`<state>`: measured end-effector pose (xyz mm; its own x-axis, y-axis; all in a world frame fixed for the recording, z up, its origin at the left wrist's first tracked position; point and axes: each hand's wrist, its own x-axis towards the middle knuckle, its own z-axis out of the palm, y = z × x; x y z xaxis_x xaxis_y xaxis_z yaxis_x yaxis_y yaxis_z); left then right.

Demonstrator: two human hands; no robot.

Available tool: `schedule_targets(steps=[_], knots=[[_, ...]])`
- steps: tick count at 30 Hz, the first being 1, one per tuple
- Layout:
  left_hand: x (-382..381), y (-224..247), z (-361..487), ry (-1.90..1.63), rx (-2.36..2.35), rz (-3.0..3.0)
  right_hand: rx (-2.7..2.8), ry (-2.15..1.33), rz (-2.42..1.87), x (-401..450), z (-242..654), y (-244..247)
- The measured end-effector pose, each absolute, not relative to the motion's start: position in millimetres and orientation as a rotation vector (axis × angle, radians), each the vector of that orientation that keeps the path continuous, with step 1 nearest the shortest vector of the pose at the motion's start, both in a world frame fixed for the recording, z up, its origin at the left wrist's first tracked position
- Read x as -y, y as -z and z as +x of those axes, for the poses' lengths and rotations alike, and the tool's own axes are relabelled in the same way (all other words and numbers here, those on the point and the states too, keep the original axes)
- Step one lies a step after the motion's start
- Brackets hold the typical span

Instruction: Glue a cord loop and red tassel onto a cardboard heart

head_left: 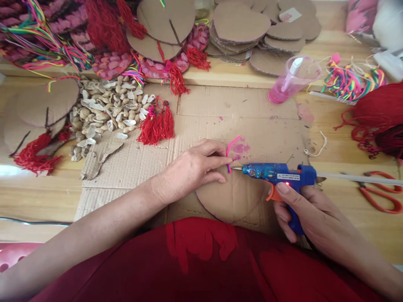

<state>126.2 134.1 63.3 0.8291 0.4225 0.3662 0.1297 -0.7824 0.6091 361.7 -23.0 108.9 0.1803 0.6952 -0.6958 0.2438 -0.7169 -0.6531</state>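
Observation:
My right hand (302, 209) is wrapped round the handle of a blue glue gun (267, 171) with an orange trigger and a lit red light. Its metal nozzle points left, touching or nearly touching a short pink and purple cord (232, 144). My left hand (201, 163) pinches that cord near its lower end, over the upper part of a cardboard disc (231, 199). The disc lies on a large cardboard sheet (198, 113), close to the red clothing. A clear glue stick (355, 178) sticks out of the gun's back.
Peanut shells (110, 105) and red tassels (157, 126) lie at the left. Behind are cardboard pieces (241, 23) and a tilted pink cup (292, 79). Orange-handled scissors (378, 195), red yarn (380, 111) and coloured cords (352, 79) are at the right.

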Motion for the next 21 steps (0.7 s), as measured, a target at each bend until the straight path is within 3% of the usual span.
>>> schedule_targets(steps=[21], knots=[[-134.4,-61.8,129.8,-0.703,-0.284,2.261,0.918,-1.525,-2.09,22.5,361.7,-113.9]])
